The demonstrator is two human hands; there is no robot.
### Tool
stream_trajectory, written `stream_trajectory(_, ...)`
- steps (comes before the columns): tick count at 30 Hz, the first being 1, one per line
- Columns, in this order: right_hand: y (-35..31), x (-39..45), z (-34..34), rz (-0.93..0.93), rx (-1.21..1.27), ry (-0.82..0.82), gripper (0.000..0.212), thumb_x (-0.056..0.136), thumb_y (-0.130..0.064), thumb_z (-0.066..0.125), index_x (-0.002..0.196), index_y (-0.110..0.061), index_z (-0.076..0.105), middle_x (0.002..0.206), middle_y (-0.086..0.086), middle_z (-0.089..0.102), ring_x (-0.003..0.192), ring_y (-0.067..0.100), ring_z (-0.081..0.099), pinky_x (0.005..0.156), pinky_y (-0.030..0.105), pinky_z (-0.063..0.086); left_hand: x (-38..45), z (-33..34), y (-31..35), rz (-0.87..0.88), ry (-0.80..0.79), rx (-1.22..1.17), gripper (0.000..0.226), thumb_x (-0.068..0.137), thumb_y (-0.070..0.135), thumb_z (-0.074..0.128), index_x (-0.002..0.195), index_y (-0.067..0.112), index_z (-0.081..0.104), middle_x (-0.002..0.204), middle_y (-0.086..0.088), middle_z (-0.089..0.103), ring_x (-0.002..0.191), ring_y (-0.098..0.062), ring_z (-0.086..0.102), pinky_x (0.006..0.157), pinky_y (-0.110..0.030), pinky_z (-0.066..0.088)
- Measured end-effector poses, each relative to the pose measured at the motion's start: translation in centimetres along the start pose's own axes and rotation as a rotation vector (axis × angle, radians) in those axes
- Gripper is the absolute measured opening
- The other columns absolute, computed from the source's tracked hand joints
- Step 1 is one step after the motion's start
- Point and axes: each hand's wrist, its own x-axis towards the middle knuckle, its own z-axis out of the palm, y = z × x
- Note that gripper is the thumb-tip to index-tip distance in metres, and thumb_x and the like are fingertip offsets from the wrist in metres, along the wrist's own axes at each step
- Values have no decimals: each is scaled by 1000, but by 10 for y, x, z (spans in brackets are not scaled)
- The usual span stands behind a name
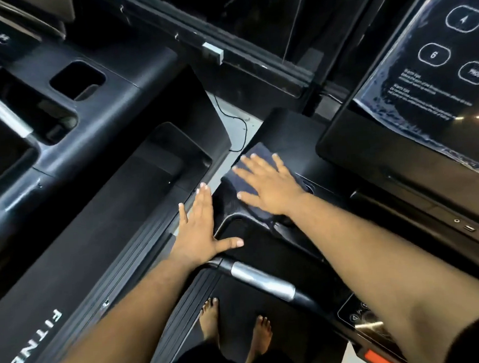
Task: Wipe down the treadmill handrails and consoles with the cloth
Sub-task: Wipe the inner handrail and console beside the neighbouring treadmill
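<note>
My right hand (267, 186) is flat and wide open, fingers spread, palm pressing the dark blue cloth (243, 178) down onto the black console shelf (292, 146). The cloth sits bunched under my palm, its edge poking out past my fingertips and toward my thumb, right at the shelf's left corner. My right forearm runs in from the lower right, straight and stretched well forward.

My left hand (199, 235) is open too, four fingers held together and pointing ahead, thumb thrown out to the right. It holds nothing; the palm hovers or rests at the curved black handrail (224, 263) corner, and I can't tell if it truly touches. Just below my thumb, the handrail's silver grip sensor (262, 279) gleams. My left arm reaches up from the bottom left, roughly parallel to the right.

The glossy touch console (414, 106), still under plastic film, stands to my right. A neighbouring treadmill (89, 152) lies left. My bare feet (237, 326) stand on the belt (285, 320) below.
</note>
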Motion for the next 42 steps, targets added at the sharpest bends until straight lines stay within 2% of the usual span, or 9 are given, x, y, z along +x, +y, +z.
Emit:
stream_trajectory(3, -33, 19, 1, 150, 11, 26, 66, 101, -64, 31, 161, -37, 23, 173, -5, 9, 159, 19, -2, 124, 59, -7, -5, 2, 0, -37, 26, -47, 149, 66, 92, 61, 156, 17, -30, 167, 0, -29, 155, -15, -23, 123, -56, -16)
stream_trajectory(8, -44, -30, -2, -185, 44, -72, 62, 105, -54, 37, 163, -39, 18, 172, -13, 7, 159, 13, 2, 124, 52, 1, -3, -2, 6, -13, 36, -30, 151, 63, 88, 67, 156, 17, -29, 166, 1, -29, 155, -16, -22, 122, -57, -16)
stream_trajectory(12, -17, -83, 3, -241, 3, -115, 65, 104, -60, 37, 162, -43, 12, 172, -16, -3, 159, 13, -1, 124, 49, 10, -3, -6, 9, 9, 12, 3, 151, 58, 94, 59, 148, 22, -40, 166, 0, -29, 152, -13, -27, 122, -59, -15)
stream_trajectory(20, -52, 5, 4, -13, 20, -44, 65, 104, -61, 27, 163, -35, 20, 173, -5, 10, 159, 20, -4, 123, 61, -12, 1, 0, 9, 13, 12, -43, 156, 55, 92, 67, 155, 21, -30, 165, 7, -29, 150, -6, -29, 121, -55, -21)
stream_trajectory(26, -28, -65, 16, -128, 50, -26, 68, 105, -58, 35, 164, -39, 7, 173, -11, -3, 159, 16, -2, 124, 50, 13, -1, -1, 13, 11, 19, 9, 156, 56, 90, 69, 157, 19, -28, 167, 3, -28, 154, -11, -24, 121, -54, -20)
stream_trajectory(29, -15, -93, 22, 92, -1, -15, 76, 99, -69, 22, 164, -32, 10, 173, -4, 11, 158, 19, 13, 123, 47, 22, 3, -5, 14, 43, -19, 120, 153, 56, 95, 60, 160, 15, -19, 166, 2, -29, 151, -10, -30, 121, -58, -19)
stream_trajectory(32, -32, -70, 18, 357, 95, -32, 77, 102, -67, 23, 154, -13, 41, 160, 9, 44, 149, 25, 36, 124, 47, 20, 13, -8, 19, 93, -48, 213, 149, 57, 98, 50, 161, 12, -15, 168, 0, -24, 153, -14, -27, 120, -64, -15)
stream_trajectory(35, -44, -41, 5, 455, 249, -80, 67, 107, -59, 21, 125, -16, 68, 129, 17, 68, 127, 35, 57, 111, 45, 34, 27, -6, 29, 144, -77, 278, 147, 59, 97, 49, 162, 10, -10, 171, -3, -16, 153, -13, -22, 119, -66, -13)
stream_trajectory(42, 0, -77, 15, 22, -109, -37, 78, 94, -76, 18, 92, -17, 68, 93, 8, 71, 94, 34, 67, 90, 45, 43, 40, 5, 33, 186, -110, 387, 147, 56, 102, 43, 161, 15, -12, 170, 1, -15, 153, -13, -23, 122, -64, -9)
